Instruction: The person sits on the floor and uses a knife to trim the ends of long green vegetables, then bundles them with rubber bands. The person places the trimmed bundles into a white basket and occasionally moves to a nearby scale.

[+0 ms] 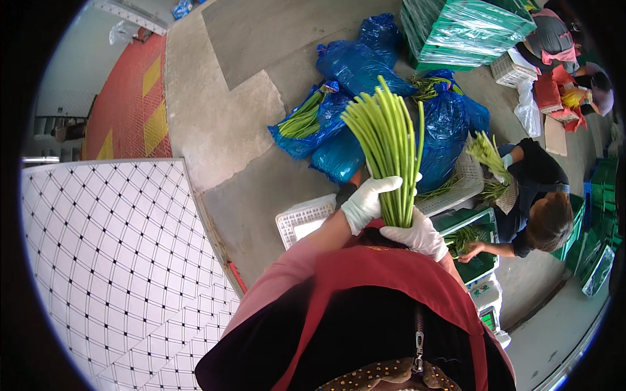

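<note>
In front of my chest stands a thick bunch of long green vegetable stalks (pixel 386 141), nearly upright with the tops fanned out. My left hand (pixel 369 203), in a white glove, wraps around the lower half of the bunch, thumb across the near side. Below it, my right hand (pixel 418 237), gloved as well, holds the bottom ends of the stalks from the right. One stalk on the right leans slightly apart from the others. Most fingers of both hands are hidden behind the bunch.
Blue plastic bags (pixel 352 68) of stalks lie on the concrete floor ahead. A white crate (pixel 298 222) is at left, another white basket (pixel 459 185) at right. A co-worker (pixel 543 195) beside a green crate (pixel 477 271) holds stalks. Wrapped green crates (pixel 469 34) stand behind; a tiled wall (pixel 122 269) rises left.
</note>
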Demonstrator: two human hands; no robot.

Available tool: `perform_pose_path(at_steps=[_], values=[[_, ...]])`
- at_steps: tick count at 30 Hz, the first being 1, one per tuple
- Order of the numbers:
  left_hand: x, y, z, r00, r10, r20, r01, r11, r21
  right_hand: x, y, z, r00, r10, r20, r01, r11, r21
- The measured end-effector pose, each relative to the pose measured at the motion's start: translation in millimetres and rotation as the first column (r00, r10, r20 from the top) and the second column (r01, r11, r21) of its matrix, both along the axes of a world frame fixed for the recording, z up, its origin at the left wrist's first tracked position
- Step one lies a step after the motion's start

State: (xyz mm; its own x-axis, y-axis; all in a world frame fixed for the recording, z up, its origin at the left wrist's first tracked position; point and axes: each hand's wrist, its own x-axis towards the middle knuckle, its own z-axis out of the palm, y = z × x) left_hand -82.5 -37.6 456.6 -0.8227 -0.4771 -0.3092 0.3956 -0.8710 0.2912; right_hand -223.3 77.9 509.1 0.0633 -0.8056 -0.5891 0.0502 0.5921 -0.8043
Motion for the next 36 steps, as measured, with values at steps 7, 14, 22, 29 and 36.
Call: perform_pose_path(at_steps=[7, 14, 22, 29, 36], values=[[-8, -53, 0, 0.998, -0.063, -0.004, 0.063, 0.998, 0.004, -1, -56, -14, 0.969, -0.116, 0.216, 0.080, 0.982, 0.169], [34, -160, 5, 0.978, -0.047, -0.205, 0.056, 0.998, 0.034, 21, -159, -9, 0.991, 0.135, 0.023, -0.136, 0.990, 0.024], [110, -216, 37, 0.980, 0.192, -0.048, -0.193, 0.981, -0.018, 60, -275, 34, 0.787, 0.525, -0.325, -0.612, 0.734, -0.297], [214, -200, 58, 0.705, 0.699, 0.121, -0.669, 0.712, -0.215, 166, -372, 36, 0.282, 0.687, -0.670, -0.893, -0.069, -0.446], [252, -220, 80, 0.252, 0.967, 0.024, -0.735, 0.208, -0.645, 234, -451, 83, 0.032, 0.976, -0.213, -0.971, -0.020, -0.237]])
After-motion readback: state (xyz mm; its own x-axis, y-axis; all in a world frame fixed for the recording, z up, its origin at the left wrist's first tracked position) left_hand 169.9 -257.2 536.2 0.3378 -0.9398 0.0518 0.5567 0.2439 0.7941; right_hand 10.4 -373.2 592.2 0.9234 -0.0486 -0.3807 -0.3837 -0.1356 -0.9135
